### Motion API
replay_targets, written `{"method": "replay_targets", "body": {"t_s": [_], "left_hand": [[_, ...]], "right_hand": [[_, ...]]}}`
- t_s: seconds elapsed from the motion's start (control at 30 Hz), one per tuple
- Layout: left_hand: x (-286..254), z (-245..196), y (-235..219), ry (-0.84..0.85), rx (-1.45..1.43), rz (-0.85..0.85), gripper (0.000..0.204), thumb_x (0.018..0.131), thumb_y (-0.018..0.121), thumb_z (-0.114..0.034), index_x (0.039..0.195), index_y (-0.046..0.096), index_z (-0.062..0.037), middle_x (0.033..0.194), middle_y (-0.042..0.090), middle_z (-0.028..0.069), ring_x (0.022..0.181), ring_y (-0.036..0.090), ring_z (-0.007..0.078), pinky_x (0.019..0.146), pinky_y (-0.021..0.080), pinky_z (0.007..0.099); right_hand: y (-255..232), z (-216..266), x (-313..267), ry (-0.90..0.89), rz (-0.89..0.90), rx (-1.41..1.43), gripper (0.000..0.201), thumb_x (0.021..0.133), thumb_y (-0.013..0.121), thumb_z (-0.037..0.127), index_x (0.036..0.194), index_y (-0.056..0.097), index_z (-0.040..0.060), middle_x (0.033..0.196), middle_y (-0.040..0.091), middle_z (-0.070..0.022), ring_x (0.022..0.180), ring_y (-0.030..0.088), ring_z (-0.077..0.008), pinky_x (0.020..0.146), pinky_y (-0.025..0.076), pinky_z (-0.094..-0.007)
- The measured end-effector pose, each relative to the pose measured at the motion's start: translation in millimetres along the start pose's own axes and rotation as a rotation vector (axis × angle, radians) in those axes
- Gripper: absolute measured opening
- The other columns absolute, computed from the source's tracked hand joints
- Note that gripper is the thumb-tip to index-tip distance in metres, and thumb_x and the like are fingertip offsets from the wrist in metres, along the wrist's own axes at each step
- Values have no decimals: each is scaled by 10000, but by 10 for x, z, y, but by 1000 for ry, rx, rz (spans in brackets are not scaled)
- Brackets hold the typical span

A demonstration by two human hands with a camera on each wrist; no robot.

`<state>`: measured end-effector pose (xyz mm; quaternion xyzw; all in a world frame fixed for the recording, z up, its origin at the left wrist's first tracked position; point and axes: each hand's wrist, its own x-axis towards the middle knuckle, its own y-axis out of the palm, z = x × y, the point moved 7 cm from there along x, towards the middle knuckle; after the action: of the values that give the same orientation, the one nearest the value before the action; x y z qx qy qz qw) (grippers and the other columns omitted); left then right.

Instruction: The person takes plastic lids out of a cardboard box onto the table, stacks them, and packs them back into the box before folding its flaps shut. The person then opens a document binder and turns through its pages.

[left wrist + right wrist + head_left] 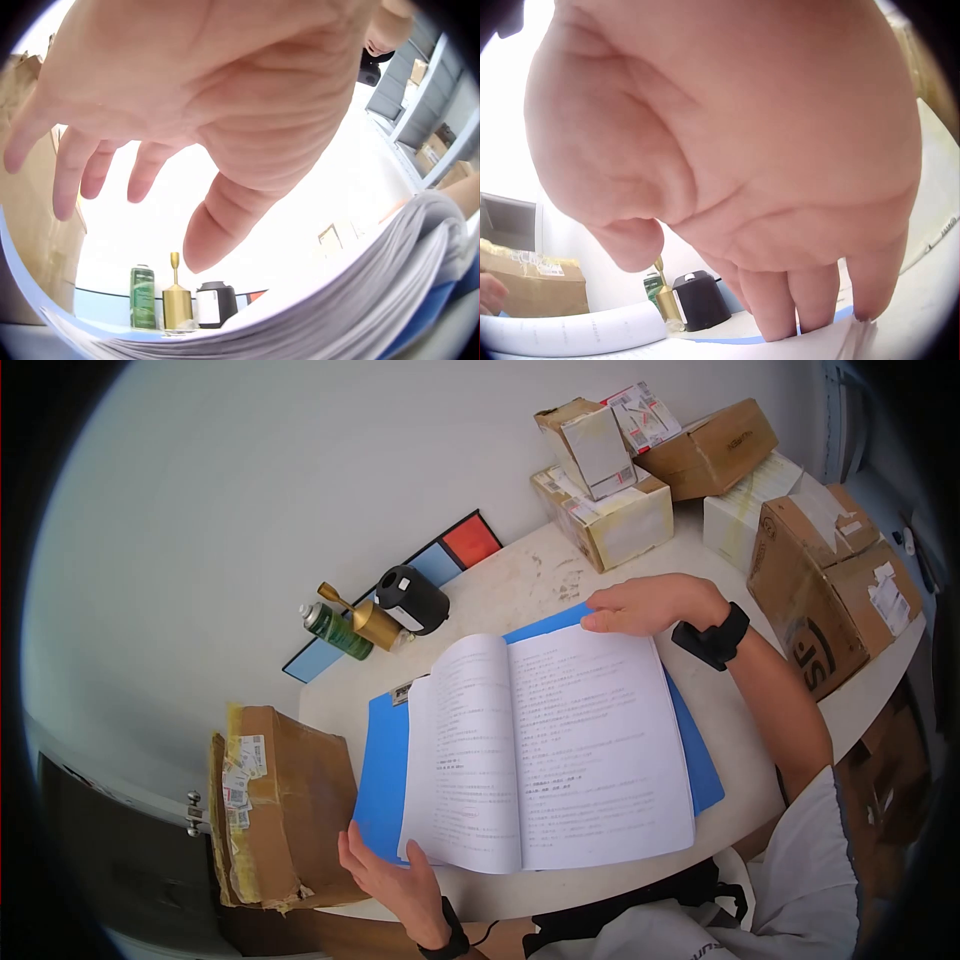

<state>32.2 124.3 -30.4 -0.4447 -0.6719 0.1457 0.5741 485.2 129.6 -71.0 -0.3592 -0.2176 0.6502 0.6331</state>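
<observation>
A thick stack of printed pages (600,750) lies opened on a blue clipboard folder (380,760), whose metal clip (402,693) shows at the upper left. The left-hand pages bulge in a curve toward the middle fold. My right hand (655,603) rests at the top right corner of the pages, its fingertips (780,326) on the paper's edge and the thumb apart from them. By the lower left corner is my left hand (395,875), fingers spread and loose with nothing between them. Its thumb (214,232) hangs above the page edges in the left wrist view.
Behind the folder stand a green spray can (340,632), a gold-coloured container with a thin neck (375,625) and a black canister (413,600). A worn cardboard box (300,790) stands at the left. Several boxes (610,520) are piled at the back right of the table (490,600).
</observation>
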Motion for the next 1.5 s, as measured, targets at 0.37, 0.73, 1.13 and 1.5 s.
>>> {"method": "replay_targets", "body": {"t_s": [0.37,0.73,1.13,1.5], "left_hand": [[-608,-961,86,290,-790,1046,324,829,798,-43,1143,718,-39,1382,633,199,1283,613,373,1106,458,519],[-1004,-1841,-109,945,-942,1054,287,901,767,-175,1144,682,-47,1285,621,158,1210,587,370,1022,473,517],[-671,-1294,377,744,-292,949,694,818,850,-480,1384,660,-126,1559,509,199,1468,436,456,1225,202,681],[-649,-1394,342,608,-366,871,402,837,796,-112,1227,707,-73,1415,652,158,1388,546,427,1215,211,683]], "right_hand": [[-262,344,-339,230,-75,187,699,943,720,530,1321,608,-48,1137,745,-243,1080,739,-328,804,624,-420],[1178,1407,-462,-714,833,482,1173,843,773,694,1674,244,58,1749,184,-206,1635,114,-346,1273,232,-581],[335,-111,209,-80,108,-150,977,947,563,743,1609,405,42,1699,317,-227,1587,286,-353,1279,255,-458],[93,-46,160,-69,-8,134,848,1038,413,732,1453,605,18,1502,584,-216,1396,544,-322,1163,410,-404]]}}
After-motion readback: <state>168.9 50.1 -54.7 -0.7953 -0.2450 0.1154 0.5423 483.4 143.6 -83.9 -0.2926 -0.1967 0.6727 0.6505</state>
